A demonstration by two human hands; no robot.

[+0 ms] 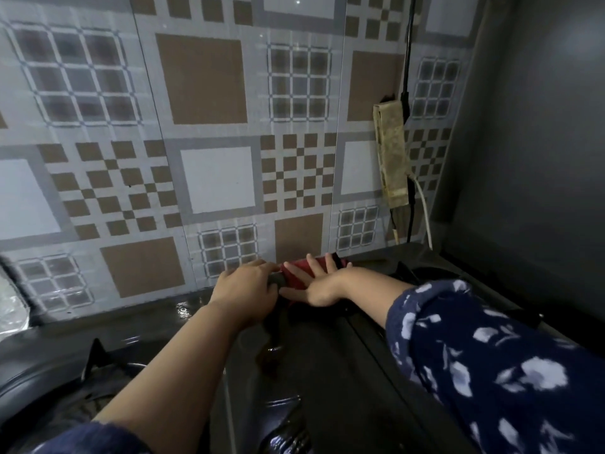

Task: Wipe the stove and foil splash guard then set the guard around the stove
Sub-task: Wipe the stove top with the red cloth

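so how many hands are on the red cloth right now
2. The left hand grips the red cloth at its left end; the right hand lies flat on it, fingers spread, at the back edge of the stove by the tiled wall.

Home kitchen: black stove (327, 371) against tiled wall (203, 126).

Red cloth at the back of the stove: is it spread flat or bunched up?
Bunched. The red cloth sits as a lump against the tiled wall, with the right hand pressed flat on it.
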